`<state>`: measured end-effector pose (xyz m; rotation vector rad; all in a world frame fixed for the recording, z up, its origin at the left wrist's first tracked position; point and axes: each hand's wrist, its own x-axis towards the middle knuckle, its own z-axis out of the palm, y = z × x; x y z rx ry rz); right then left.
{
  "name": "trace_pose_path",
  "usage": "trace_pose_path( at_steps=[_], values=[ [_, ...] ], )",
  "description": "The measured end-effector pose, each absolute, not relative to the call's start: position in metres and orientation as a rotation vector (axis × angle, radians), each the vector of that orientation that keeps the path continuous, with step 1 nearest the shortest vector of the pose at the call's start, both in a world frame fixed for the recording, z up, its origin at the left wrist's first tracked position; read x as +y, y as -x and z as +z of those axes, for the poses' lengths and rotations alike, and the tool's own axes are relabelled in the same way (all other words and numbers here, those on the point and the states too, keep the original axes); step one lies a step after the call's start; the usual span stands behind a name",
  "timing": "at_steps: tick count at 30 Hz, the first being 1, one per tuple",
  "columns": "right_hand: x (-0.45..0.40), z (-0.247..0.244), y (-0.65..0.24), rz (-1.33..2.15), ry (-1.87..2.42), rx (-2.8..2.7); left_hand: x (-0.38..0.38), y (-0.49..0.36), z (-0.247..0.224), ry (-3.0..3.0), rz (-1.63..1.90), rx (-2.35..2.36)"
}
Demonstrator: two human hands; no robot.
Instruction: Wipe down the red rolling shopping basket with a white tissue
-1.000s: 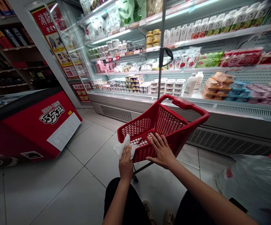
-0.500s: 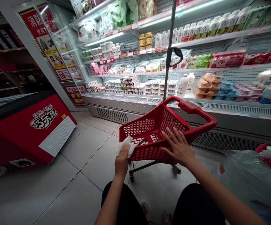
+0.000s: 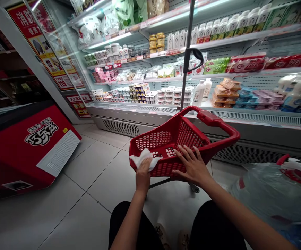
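Red, smooth plastic cart under a thin, matt white wipe.

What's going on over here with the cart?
A seated or crouching person has both hands at a small red cart. The left hand presses a white cloth or tissue to the rim; the right hand lies on the near side. Behind the cart stands a chilled shelf unit of packaged goods.

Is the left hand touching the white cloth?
Touching. The head view shows the left hand with its fingers pressed onto the white cloth, which bunches around them at the edge of the red cart.
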<state>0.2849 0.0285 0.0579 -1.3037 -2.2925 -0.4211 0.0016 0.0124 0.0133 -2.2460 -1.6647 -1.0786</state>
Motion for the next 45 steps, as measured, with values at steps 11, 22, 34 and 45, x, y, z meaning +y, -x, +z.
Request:
trace_pose_path(
  at_steps=[11, 22, 34, 45],
  values=[
    [0.021, 0.063, -0.285, -0.440, 1.295, -2.325, 0.004, 0.024, 0.018, 2.321, -0.896, -1.446],
    [0.018, 0.064, -0.245, -0.428, 1.240, -2.349, 0.020, -0.035, 0.018, 2.233, -1.038, -1.674],
    [0.007, 0.085, -0.287, -0.445, 1.353, -2.292, 0.030, -0.050, 0.028, 2.258, -1.118, -1.712],
    [0.001, 0.092, -0.288, -0.419, 1.336, -2.321, 0.032, -0.061, 0.031, 2.415, -0.969, -1.378]
  ],
)
